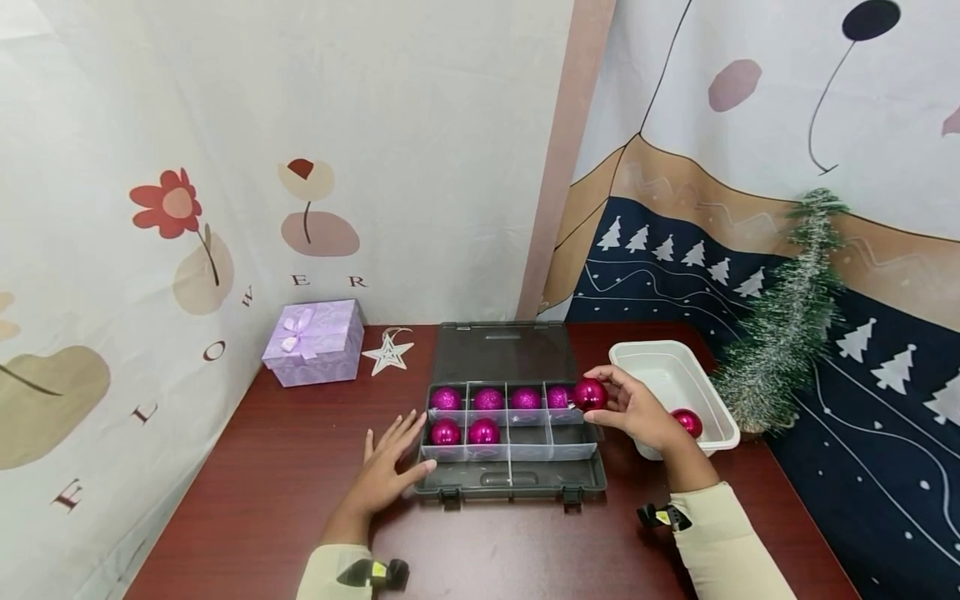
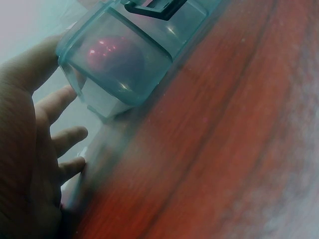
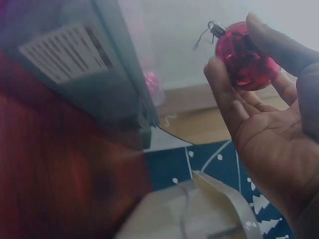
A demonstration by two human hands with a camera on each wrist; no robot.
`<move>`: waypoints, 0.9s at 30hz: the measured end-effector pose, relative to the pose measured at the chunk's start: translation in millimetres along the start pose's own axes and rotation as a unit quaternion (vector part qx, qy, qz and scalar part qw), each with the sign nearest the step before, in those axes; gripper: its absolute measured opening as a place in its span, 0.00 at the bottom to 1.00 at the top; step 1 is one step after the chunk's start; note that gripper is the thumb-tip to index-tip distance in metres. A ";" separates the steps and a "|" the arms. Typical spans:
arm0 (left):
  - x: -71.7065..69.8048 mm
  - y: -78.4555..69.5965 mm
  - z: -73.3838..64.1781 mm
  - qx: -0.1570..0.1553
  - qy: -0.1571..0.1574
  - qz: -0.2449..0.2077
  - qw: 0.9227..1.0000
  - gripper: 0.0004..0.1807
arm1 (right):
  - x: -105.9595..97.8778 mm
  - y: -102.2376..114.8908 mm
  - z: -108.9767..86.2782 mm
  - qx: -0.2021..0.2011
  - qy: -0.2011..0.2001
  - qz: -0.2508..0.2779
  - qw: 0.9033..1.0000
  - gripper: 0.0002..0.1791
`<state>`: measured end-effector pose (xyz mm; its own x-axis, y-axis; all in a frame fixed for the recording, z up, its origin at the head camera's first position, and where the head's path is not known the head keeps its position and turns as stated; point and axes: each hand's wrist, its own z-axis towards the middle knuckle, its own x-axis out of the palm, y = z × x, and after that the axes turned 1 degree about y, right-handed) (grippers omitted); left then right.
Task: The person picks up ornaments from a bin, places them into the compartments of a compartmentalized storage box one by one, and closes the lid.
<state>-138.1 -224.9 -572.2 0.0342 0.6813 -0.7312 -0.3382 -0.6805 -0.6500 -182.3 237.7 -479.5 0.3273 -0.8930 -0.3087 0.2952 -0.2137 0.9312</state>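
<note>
A shiny magenta Christmas ball [image 1: 590,394] is pinched between the thumb and fingers of my right hand [image 1: 637,410], above the right end of the box. In the right wrist view the ball [image 3: 246,57] shows its silver cap and a wire loop. My left hand [image 1: 386,471] rests at the left side of the divided plastic box [image 1: 528,436], fingers spread, thumb by its front corner. Glittery balls [image 1: 488,399] fill the back row of compartments. Shiny balls [image 1: 483,431] sit in the two left compartments of the row in front.
A white tub [image 1: 663,367] on the right holds another shiny ball [image 1: 686,422]. Behind it stands a small frosted tree [image 1: 795,325]. At the back left are a lilac gift box [image 1: 315,343] and a white star ornament [image 1: 388,353]. The box's dark lid [image 1: 502,354] lies back.
</note>
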 end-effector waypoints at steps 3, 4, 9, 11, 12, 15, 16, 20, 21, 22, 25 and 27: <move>0.0 0.0 0.4 0.000 0.002 0.000 1.000 0.45 | 8.7 -1.4 1.7 0.003 0.004 -0.005 1.000 0.31; -0.4 -0.6 0.3 0.000 0.003 0.001 1.000 0.45 | 11.6 -2.0 2.3 0.003 0.004 -0.008 1.000 0.31; -1.6 -2.3 -0.8 0.005 -0.005 -0.004 1.000 0.45 | 25.0 -6.3 7.8 -0.015 0.011 -0.038 0.999 0.31; -1.5 -2.6 -1.3 0.009 -0.012 -0.009 1.000 0.45 | 30.5 -8.0 10.7 -0.026 0.013 -0.041 0.999 0.31; -1.4 -2.7 -1.4 0.012 -0.014 -0.010 1.000 0.45 | 33.1 -8.4 11.9 -0.031 0.013 -0.042 0.999 0.31; -1.1 -3.2 -1.5 0.014 -0.016 -0.016 1.000 0.45 | 41.1 -9.5 15.0 -0.044 0.003 -0.051 0.998 0.31; -1.1 -3.2 -1.5 0.013 -0.016 -0.017 1.000 0.45 | 43.6 -9.1 15.6 -0.046 -0.003 -0.057 0.997 0.30; -1.8 -2.8 -0.5 0.005 -0.006 -0.010 1.000 0.45 | 53.3 -8.4 16.7 -0.045 -0.031 -0.091 0.994 0.29; -1.8 -2.4 -0.3 0.003 -0.004 -0.007 1.000 0.45 | 55.7 -8.3 16.8 -0.044 -0.036 -0.099 0.994 0.29; -1.7 -1.9 0.0 0.001 -0.003 -0.004 1.000 0.45 | 57.9 -8.3 16.7 -0.045 -0.039 -0.107 0.993 0.29; -1.4 -1.2 0.3 -0.002 0.000 0.004 1.000 0.45 | 64.4 -9.4 16.1 -0.049 -0.045 -0.138 0.988 0.30; -1.3 -1.3 0.1 -0.003 0.000 0.003 1.000 0.45 | 68.0 -10.3 15.8 -0.054 -0.047 -0.156 0.985 0.31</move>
<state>-137.8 -224.8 -570.3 0.0326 0.6768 -0.7355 -0.3323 -0.6867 -0.6466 -177.3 172.9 -507.0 0.1220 -0.8243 -0.5529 0.4639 -0.4451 0.7660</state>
